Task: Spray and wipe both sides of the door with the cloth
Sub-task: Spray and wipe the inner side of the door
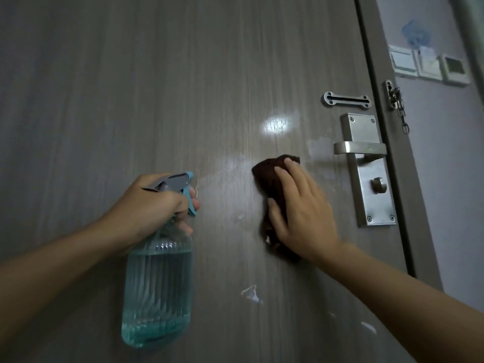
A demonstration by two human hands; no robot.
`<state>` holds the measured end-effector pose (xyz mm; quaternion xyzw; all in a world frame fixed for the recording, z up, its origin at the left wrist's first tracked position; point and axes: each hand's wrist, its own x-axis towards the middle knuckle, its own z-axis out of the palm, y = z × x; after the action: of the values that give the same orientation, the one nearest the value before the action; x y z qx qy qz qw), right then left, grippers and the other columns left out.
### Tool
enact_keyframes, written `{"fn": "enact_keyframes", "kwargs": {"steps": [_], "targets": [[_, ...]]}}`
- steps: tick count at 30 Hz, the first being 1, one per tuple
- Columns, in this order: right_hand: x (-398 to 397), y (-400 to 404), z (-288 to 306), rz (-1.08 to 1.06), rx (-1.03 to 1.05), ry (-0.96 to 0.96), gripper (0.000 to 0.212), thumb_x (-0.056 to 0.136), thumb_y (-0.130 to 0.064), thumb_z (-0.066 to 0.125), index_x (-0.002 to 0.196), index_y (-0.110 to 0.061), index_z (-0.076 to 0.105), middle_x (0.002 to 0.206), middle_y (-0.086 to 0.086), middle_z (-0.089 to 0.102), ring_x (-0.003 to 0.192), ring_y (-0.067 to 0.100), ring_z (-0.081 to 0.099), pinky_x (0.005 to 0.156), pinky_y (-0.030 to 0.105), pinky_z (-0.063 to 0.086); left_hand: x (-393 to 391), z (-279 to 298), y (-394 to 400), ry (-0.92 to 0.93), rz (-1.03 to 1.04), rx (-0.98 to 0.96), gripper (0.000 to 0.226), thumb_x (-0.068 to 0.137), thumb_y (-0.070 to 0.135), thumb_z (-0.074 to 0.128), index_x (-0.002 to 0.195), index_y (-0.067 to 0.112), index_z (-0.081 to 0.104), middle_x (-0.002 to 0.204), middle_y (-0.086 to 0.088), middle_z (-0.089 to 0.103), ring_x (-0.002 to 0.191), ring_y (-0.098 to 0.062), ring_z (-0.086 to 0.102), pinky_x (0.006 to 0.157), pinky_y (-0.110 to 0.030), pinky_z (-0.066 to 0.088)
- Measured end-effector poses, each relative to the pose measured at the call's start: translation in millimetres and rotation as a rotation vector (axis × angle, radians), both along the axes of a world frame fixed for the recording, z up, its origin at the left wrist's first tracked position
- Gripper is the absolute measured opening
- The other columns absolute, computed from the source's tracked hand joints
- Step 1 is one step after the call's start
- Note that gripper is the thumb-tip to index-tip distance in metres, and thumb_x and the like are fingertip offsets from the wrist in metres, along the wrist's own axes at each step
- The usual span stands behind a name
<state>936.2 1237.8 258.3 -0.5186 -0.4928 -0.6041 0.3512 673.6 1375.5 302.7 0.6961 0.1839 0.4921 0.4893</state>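
Head view looks at the inner face of a grey wood-grain door (131, 87), which fills most of the frame and stands shut against its frame at the right. A dark brown cloth (272, 176) lies bunched flat against the door, just left of the lock plate and below the lever. The right hand (301, 205) presses it there with fingers spread straight over the fabric, a flat grip rather than a pinch; its edges look slightly smeared, perhaps from motion. The left hand (154, 203) holds a spray bottle (157, 289) by the neck, fingers curled round it and across the blue trigger, the nozzle pointing at the door to the left of the cloth. The clear ribbed bottle is mostly full of pale blue-green liquid and hangs upright below the fist, well apart from the cloth.

Bright glare spots sit on the door above the cloth, and small white flecks show lower down. At the door's right edge are a steel lever handle (358, 148) on a long plate with a thumb-turn knob, and a slotted chain-guard track (346, 100) above it. A security chain (398, 106) hangs from the frame. Wall switches (429, 66) sit on the pale wall beyond.
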Motion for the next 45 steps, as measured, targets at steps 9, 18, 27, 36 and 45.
{"fn": "enact_keyframes", "kwargs": {"steps": [9, 18, 27, 36, 45], "targets": [[-11, 3, -29, -0.043, -0.286, -0.378, 0.073, 0.097, -0.031, 0.054, 0.164, -0.023, 0.028, 0.167, 0.01, 0.033, 0.157, 0.031, 0.025, 0.123, 0.047, 0.033, -4, -16, -49, -0.038, 0.017, 0.213, 0.03, 0.077, -0.022, 0.05, 0.097, -0.01, 0.069, 0.086, -0.017, 0.071, 0.073, -0.019, 0.075, 0.056, -0.044, 0.065], [-31, 18, -9, 0.097, 0.074, 0.144, 0.062, 0.094, -0.029, 0.055, 0.15, -0.003, 0.049, 0.158, 0.019, 0.045, 0.151, 0.037, 0.033, 0.125, 0.05, 0.028, -8, -11, -55, -0.008, 0.041, 0.253, 0.028, 0.078, -0.023, 0.05, 0.102, -0.016, 0.065, 0.086, -0.013, 0.069, 0.089, -0.025, 0.074, 0.059, -0.046, 0.066], [-29, 19, 5, -0.016, -0.064, -0.095, 0.057, 0.105, -0.032, 0.041, 0.155, -0.006, 0.043, 0.163, 0.016, 0.039, 0.154, 0.033, 0.031, 0.123, 0.05, 0.032, -19, -24, -59, 0.021, 0.059, 0.252, 0.03, 0.078, -0.026, 0.048, 0.102, -0.016, 0.064, 0.088, -0.016, 0.072, 0.071, -0.023, 0.07, 0.053, -0.038, 0.063], [-79, 43, 5, 0.048, -0.294, -0.427, 0.061, 0.099, -0.031, 0.049, 0.155, -0.009, 0.044, 0.162, 0.014, 0.041, 0.152, 0.036, 0.032, 0.124, 0.051, 0.029, -37, -26, -62, -0.052, 0.097, 0.27, 0.034, 0.076, -0.028, 0.048, 0.098, -0.009, 0.067, 0.102, -0.028, 0.072, 0.083, -0.041, 0.071, 0.045, -0.03, 0.058], [-91, 48, 10, 0.061, -0.005, -0.022, 0.06, 0.096, -0.027, 0.051, 0.153, -0.006, 0.046, 0.159, 0.017, 0.044, 0.149, 0.039, 0.036, 0.119, 0.054, 0.034, -39, -14, -10, -0.029, 0.06, 0.153, 0.032, 0.071, -0.018, 0.068, 0.088, 0.009, 0.073, 0.073, 0.001, 0.074, 0.079, -0.016, 0.077, 0.051, -0.041, 0.063]]}}
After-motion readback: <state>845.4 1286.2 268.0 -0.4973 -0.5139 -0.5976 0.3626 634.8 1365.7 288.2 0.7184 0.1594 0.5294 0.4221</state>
